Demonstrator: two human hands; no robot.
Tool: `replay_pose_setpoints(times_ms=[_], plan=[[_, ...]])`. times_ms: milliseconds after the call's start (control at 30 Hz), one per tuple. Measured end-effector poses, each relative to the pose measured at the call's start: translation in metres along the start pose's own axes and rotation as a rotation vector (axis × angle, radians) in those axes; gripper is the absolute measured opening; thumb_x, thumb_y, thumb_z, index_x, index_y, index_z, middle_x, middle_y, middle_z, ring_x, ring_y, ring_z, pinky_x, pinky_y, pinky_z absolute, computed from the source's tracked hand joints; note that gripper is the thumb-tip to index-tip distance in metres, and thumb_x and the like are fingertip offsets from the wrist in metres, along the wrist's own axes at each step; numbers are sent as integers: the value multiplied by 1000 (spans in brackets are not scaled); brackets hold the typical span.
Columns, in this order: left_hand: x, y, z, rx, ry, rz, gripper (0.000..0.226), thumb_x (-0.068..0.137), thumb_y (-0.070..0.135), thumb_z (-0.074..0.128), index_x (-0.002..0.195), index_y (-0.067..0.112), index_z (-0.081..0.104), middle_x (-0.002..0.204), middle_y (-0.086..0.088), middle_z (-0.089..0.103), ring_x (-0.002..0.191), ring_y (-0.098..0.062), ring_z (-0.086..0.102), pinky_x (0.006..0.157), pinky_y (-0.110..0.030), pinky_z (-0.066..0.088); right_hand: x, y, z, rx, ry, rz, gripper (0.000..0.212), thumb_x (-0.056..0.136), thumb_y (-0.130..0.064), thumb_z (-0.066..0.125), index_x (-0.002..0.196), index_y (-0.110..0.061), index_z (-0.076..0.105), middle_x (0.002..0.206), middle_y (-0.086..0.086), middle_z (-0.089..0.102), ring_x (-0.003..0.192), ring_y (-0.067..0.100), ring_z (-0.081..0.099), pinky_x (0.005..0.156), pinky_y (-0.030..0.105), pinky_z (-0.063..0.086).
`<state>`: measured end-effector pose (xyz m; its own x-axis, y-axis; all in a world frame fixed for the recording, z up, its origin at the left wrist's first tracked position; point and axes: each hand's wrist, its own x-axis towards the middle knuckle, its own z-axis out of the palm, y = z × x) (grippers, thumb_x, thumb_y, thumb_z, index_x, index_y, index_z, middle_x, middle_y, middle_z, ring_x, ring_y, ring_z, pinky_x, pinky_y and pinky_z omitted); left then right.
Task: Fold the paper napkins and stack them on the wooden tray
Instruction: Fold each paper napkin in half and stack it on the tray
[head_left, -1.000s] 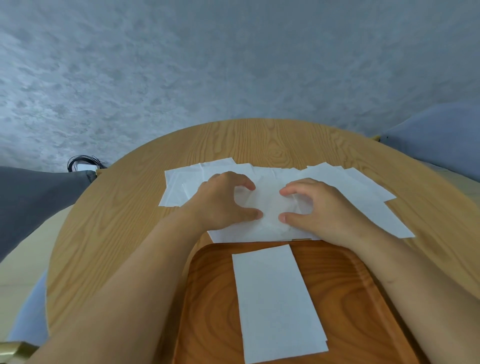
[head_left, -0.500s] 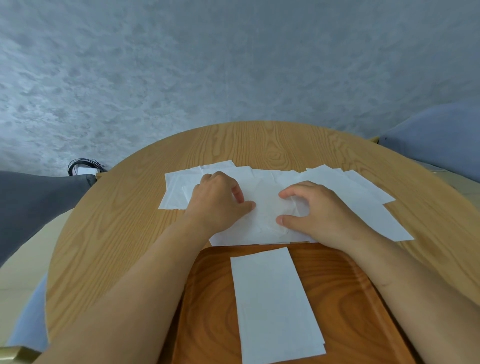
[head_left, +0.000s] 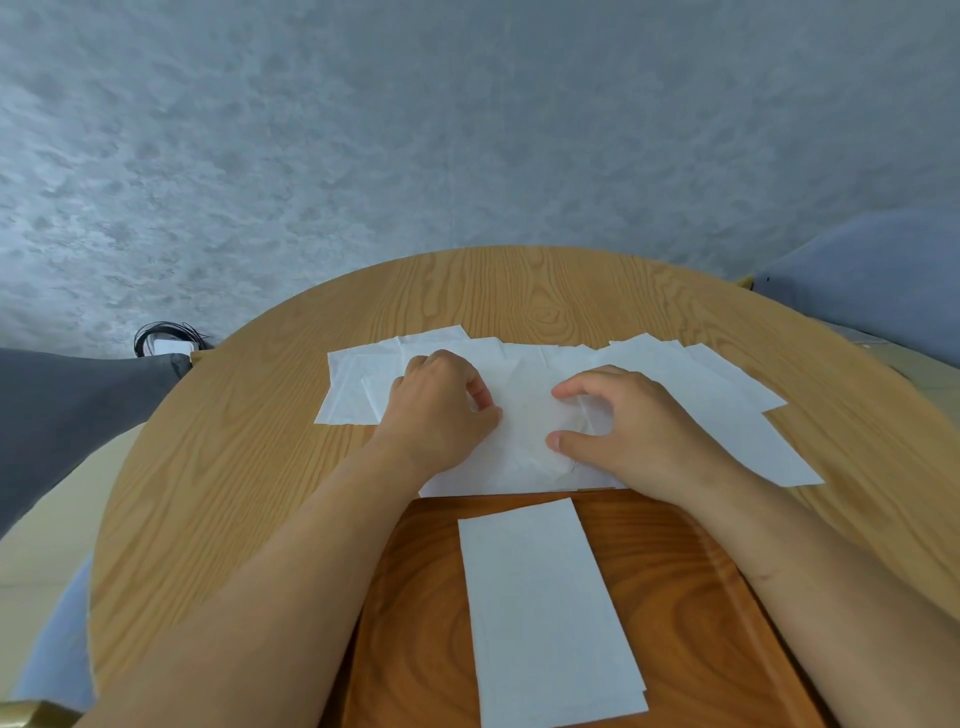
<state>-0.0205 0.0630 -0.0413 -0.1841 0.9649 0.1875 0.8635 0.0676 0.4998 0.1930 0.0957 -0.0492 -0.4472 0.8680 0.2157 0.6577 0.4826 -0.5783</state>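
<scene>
Since half a second ago: left hand (head_left: 441, 410) curled tighter and drawn slightly inward, fingertips now pinched against the thumb on the paper; right hand (head_left: 628, 426) barely shifted.

Far left of the left hand: grey upholstered chair seat (head_left: 67, 415), with a coil of black cable (head_left: 166, 338) behind it, both off the round light-wood table (head_left: 234, 493) and out of the work.

Under and around both hands: loose spread of thin white paper napkins (head_left: 524, 415), overlapping, fanned out past the left knuckles and well beyond the right wrist. Probably laid wide so single sheets can be teased off.

Left hand narrow, thumb and fingers closed on the top sheet, apparently gathering an edge to start a fold. Right hand half open, fingers arched, thumb and fingertips pressing the same sheet flat, likely to anchor it while the other side lifts. No sheet raised yet.

Just below the wrists, between the forearms: reddish-brown wooden tray (head_left: 415, 623), near edge of the spread touching its rim. On it, one folded white rectangular napkin stack (head_left: 545, 613), lying lengthwise and slightly askew, kept close so finished folds travel a short way.

Right of the right hand: blue-grey padded chair (head_left: 872, 270).
</scene>
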Motion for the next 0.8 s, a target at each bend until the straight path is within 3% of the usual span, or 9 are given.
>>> replay_pose_setpoints(times_ms=[133, 300, 400, 500, 567, 700, 800], plan=[[1, 0, 1, 19, -6, 8, 6, 94, 20, 71, 91, 15, 74, 122, -3, 70, 120, -23, 56, 97, -36, 47, 0, -3, 0, 8, -1, 4, 51, 86, -40, 81, 133, -28, 66, 136, -13, 62, 130, 10, 50, 106, 28, 40], [3, 0, -1, 57, -6, 39, 11, 100, 18, 61, 97, 13, 70, 117, -3, 68, 112, -24, 57, 101, -41, 51, -1, -4, -1, 20, 27, 10, 45, 88, -41, 79, 130, -31, 67, 136, -14, 62, 129, 8, 50, 101, 25, 36], [1, 2, -5, 31, 106, 51, 15, 104, 18, 57, 108, 11, 69, 133, -5, 64, 124, -25, 56, 100, -32, 43, -1, -6, -2, 93, 96, 13, 36, 90, -41, 77, 123, -30, 71, 130, -16, 66, 125, 4, 54, 102, 25, 40], [-2, 10, -12, -158, 233, 90, 12, 105, 17, 56, 106, 12, 67, 127, -5, 66, 119, -19, 59, 91, -25, 43, 0, -7, -4, 250, 173, 24, 25, 91, -38, 75, 114, -30, 76, 113, -20, 73, 109, -5, 63, 95, 22, 48], [-6, 17, -16, -338, 234, 155, 9, 105, 17, 56, 102, 16, 65, 116, 0, 68, 110, -13, 62, 90, -25, 50, 2, -10, -7, 421, 154, 71, 20, 93, -38, 73, 111, -32, 77, 106, -21, 77, 103, -11, 66, 90, 19, 48], [-16, 31, -18, -497, 108, 344, 10, 102, 14, 61, 96, 18, 68, 101, 6, 71, 96, -8, 66, 85, -20, 54, 4, -16, -10, 812, 11, 158, 25, 102, -41, 61, 113, -26, 77, 105, -6, 82, 100, 12, 78, 92, 33, 59], [-20, 32, -15, -503, 1, 423, 8, 98, 12, 68, 93, 17, 73, 95, 6, 73, 92, -12, 69, 87, -28, 58, 3, -18, -12, 930, 28, 171, 26, 104, -34, 61, 107, -16, 79, 104, 6, 82, 97, 23, 79, 83, 34, 64]])
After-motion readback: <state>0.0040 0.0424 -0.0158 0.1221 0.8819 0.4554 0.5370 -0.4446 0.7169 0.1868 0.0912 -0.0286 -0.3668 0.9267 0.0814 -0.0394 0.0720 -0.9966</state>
